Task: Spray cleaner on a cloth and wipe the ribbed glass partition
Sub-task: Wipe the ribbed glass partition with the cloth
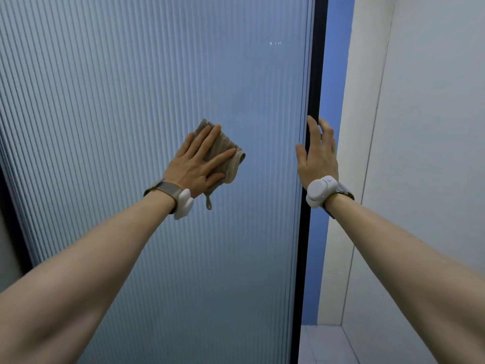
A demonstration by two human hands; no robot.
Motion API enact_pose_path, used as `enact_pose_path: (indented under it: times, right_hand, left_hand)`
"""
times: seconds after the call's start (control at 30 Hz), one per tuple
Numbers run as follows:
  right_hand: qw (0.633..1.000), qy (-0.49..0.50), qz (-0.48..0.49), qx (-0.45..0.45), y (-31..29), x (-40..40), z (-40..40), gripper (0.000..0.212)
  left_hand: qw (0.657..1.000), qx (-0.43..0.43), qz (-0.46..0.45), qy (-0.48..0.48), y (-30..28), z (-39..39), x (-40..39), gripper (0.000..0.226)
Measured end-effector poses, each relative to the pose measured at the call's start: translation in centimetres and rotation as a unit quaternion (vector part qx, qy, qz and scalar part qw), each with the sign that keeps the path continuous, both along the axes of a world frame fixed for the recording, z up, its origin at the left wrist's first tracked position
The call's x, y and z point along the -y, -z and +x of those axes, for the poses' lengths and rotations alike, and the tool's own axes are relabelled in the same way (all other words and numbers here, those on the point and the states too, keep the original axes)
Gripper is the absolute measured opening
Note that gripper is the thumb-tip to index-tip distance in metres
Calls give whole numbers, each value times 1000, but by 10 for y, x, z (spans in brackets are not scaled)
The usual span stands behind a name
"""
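Note:
The ribbed glass partition (136,88) fills the left and middle of the head view, its vertical ribs running top to bottom. My left hand (199,161) lies flat with fingers spread, pressing a folded beige cloth (225,153) against the glass near its middle; a small hanging loop dangles below the cloth. My right hand (317,151) grips the partition's black right edge frame (315,74), fingers wrapped around it and thumb on the glass side. No spray bottle is in view.
A white wall (425,127) stands close on the right, with a narrow blue-lit gap (333,61) between it and the frame. Pale floor tiles (325,345) show at the bottom right. A dark frame strip (10,206) runs along the partition's left edge.

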State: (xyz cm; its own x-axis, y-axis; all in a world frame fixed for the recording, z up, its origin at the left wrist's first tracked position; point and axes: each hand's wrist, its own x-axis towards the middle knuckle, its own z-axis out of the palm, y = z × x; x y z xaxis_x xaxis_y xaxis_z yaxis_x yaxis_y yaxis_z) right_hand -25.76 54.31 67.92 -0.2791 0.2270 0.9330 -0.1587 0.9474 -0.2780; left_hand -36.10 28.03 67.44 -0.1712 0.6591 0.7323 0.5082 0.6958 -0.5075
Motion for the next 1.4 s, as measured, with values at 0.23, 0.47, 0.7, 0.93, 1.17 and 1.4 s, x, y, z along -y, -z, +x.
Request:
enact_pose_path:
  times: [0.23,0.47,0.7,0.93,1.17,1.4]
  right_hand:
    - [1000,15,-4,8,-1,8,-2,53]
    - [1000,22,-22,4,-2,17,-2,50]
    - [996,67,43,-35,-9,32,6,43]
    - [996,-6,94,-4,-9,63,-3,29]
    - [985,1,157,69,18,64,-9,25]
    - [978,29,189,83,18,62,-15,23]
  left_hand:
    - [1000,8,-3,16,-9,14,-30,58]
    - [996,-17,-87,29,-14,24,-52,60]
    - [999,16,-27,-22,-4,5,12,57]
    - [995,72,59,-32,4,5,19,59]
    - [998,26,-49,13,53,1,10,59]
    - [998,20,-54,17,32,-6,14,57]
